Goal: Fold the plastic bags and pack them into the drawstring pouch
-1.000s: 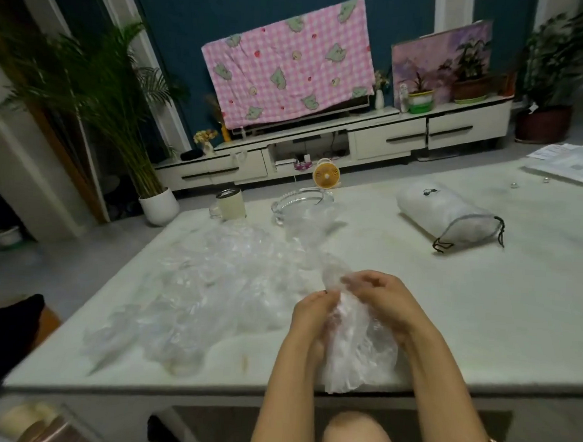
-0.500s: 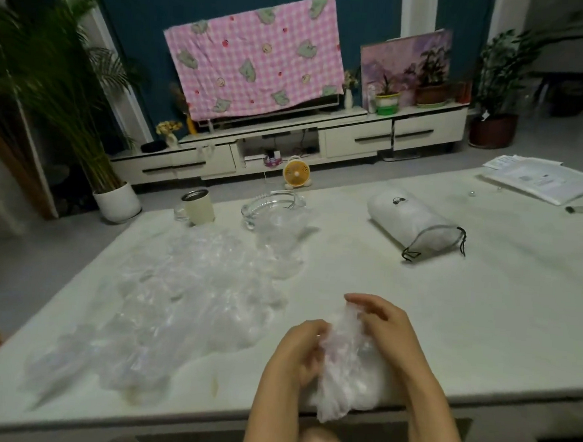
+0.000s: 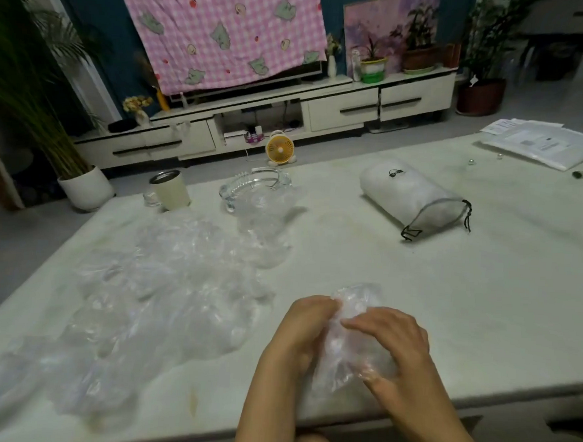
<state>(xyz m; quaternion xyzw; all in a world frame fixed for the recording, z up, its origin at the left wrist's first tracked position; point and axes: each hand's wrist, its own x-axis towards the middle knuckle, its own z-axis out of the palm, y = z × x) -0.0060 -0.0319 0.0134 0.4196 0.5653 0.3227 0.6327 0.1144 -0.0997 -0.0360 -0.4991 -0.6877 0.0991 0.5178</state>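
Crumpled plastic bag (image 3: 355, 330) gripped between left hand (image 3: 305, 327) and right hand (image 3: 390, 346)

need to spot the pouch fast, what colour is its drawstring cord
Black cord on the white drawstring pouch; head view.

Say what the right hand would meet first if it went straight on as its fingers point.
The plastic bag the right hand grips; just beyond it, probably the left hand.
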